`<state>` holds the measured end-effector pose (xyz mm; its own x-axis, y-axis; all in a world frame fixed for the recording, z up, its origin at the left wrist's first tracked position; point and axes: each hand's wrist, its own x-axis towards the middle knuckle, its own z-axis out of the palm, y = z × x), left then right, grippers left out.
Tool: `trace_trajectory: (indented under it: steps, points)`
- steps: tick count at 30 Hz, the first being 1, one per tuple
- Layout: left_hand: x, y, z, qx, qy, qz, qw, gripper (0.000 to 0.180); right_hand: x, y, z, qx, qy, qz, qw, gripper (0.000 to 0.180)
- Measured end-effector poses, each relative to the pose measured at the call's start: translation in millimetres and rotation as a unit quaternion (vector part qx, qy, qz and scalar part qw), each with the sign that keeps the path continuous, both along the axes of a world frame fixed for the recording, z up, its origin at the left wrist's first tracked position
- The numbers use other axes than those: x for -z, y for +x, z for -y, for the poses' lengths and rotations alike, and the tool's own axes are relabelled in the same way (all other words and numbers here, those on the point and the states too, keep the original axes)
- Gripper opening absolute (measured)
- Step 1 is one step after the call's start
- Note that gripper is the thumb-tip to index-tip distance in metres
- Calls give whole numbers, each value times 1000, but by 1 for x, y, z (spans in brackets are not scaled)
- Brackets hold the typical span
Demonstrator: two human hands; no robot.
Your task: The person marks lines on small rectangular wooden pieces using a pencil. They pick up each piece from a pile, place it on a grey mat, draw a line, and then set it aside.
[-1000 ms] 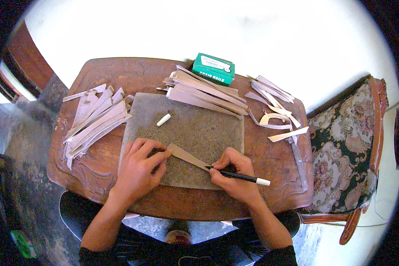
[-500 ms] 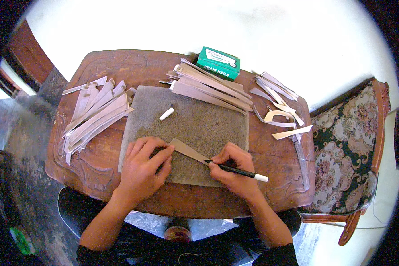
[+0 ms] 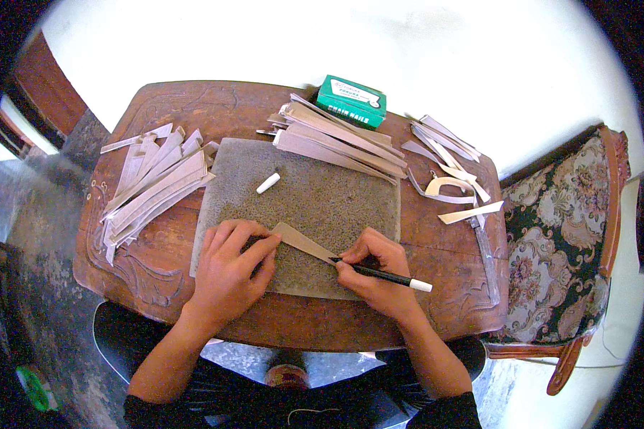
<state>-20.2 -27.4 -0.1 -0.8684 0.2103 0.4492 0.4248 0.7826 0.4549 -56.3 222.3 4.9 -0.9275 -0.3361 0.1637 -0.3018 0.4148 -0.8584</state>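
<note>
Premises presented as a home: a floral chair [image 3: 554, 239] stood beside a carved bench [image 3: 440, 264], near a white wall [image 3: 222, 43].

Both forearms [image 3: 166, 357] angle inward, the left hand [image 3: 227, 270] back-up with bent fingers [image 3: 266, 247], the right hand [image 3: 389, 259] pinching.

A mat [image 3: 308, 207] lies on the counter [image 3: 322, 322] beneath the strip [image 3: 303, 242], between a left pile [image 3: 161, 189] and right offcuts [image 3: 452, 187]; a box [image 3: 351, 102] stands behind.

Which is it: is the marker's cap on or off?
Off. The white cap lies on the gray board, while the right hand holds the black marker with its dark tip at the tapered strip.
</note>
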Motion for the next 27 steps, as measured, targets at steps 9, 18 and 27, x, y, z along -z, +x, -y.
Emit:
trace_trajectory:
  steps: [9, 18, 27]
  points:
    - [1, 0, 0, -1, -4, -9, 1000, 26, -2, 1, 0, 1, 7, -2, 1000, 20]
    - [0, 0, 0, -3, -1, -5, 1000, 24, 1, 0, 1, -3, 0, -4, 1000, 22]
    - [1, -1, 0, -6, -4, -10, 1000, 25, -5, 1, -5, -4, -4, -21, 1000, 21]
